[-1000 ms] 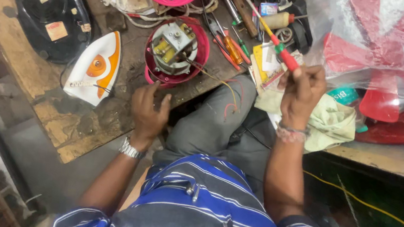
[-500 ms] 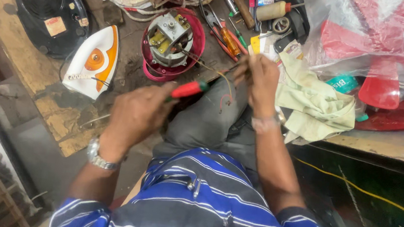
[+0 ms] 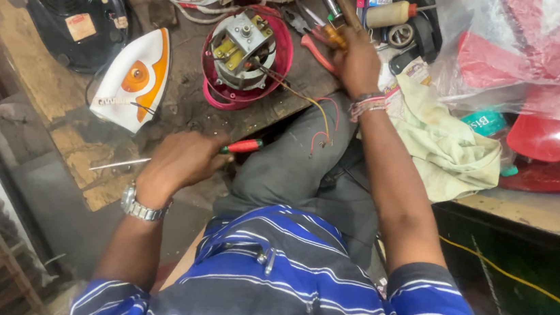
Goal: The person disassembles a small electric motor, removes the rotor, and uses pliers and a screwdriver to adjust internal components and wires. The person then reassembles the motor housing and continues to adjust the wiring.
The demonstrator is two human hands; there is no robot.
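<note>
In the head view, the left hand [image 3: 180, 161] is clenched around a screwdriver [image 3: 177, 154] with a red handle; the red end sticks out toward the person's lap, and the thin metal shaft pokes out the other side, lying low over the worn edge of the wooden table [image 3: 47, 87]. A metal wristwatch [image 3: 138, 205] sits on that wrist.

The right hand [image 3: 357, 65] reaches up onto the table among a clutter of tools and is closed on something with an orange-yellow handle [image 3: 336, 38]; what kind of tool it is cannot be told. Just beside it lie red-handled pliers [image 3: 318, 48]. A band of threads [image 3: 367, 104] circles the right wrist.

Between the two hands stands a small electric motor [image 3: 243, 41] set in a round pink housing [image 3: 279, 61], near the table's front edge. Thin yellow and red wires [image 3: 318, 117] trail from it down over the grey trousers.

To the left of the motor, a white and orange clothes iron [image 3: 133, 82] lies on the table, with a black fan guard [image 3: 68, 7] beyond it. A pale yellow cloth [image 3: 445, 146] lies to the right of the right forearm, below red fan blades wrapped in clear plastic [image 3: 529, 58].
</note>
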